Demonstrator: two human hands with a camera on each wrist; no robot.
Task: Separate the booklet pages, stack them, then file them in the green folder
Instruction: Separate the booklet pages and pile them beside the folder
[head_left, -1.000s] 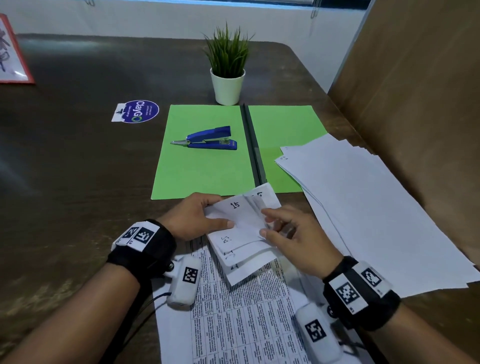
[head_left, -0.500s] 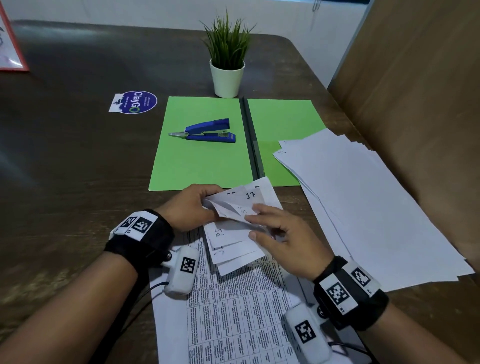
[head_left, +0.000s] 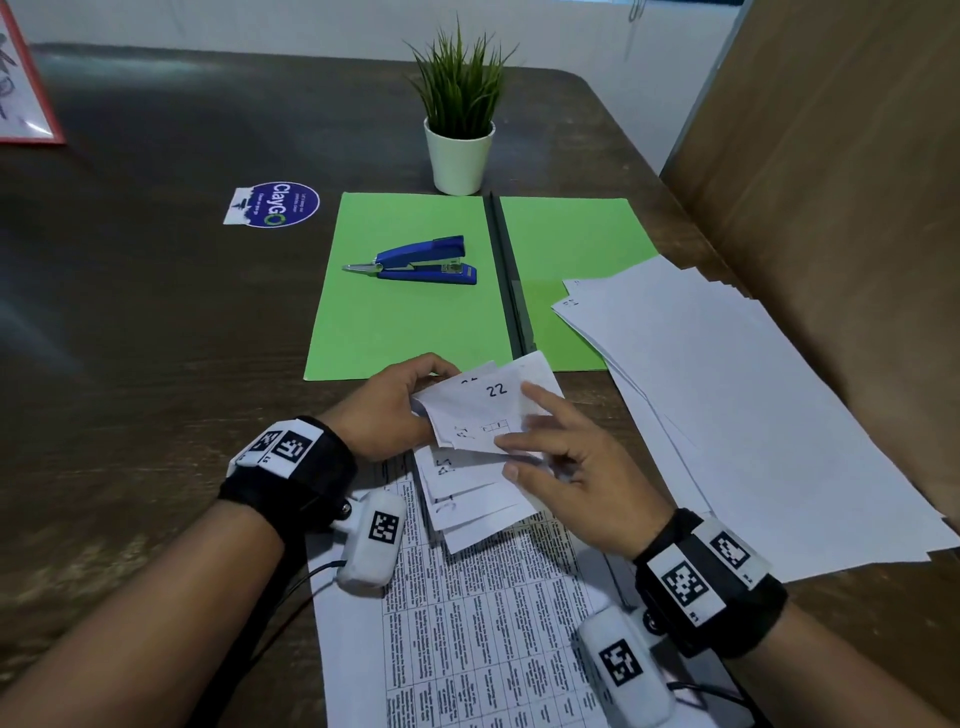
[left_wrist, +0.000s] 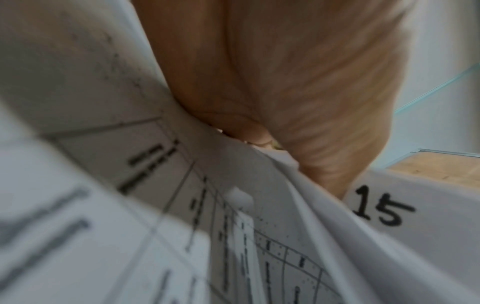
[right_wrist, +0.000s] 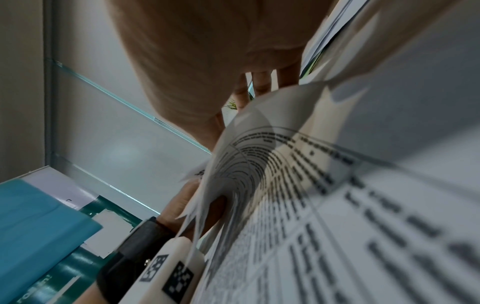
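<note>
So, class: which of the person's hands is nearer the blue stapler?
Left. The left hand lies just below the blue stapler, near the green folder; the right hand sits farther, lower right.

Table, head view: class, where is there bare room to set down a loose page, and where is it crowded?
Free: the dark table left of the green folder, below the ClayGo sticker. Crowded: the near right, where the booklet, the printed sheet and the stack of loose pages lie.
</note>
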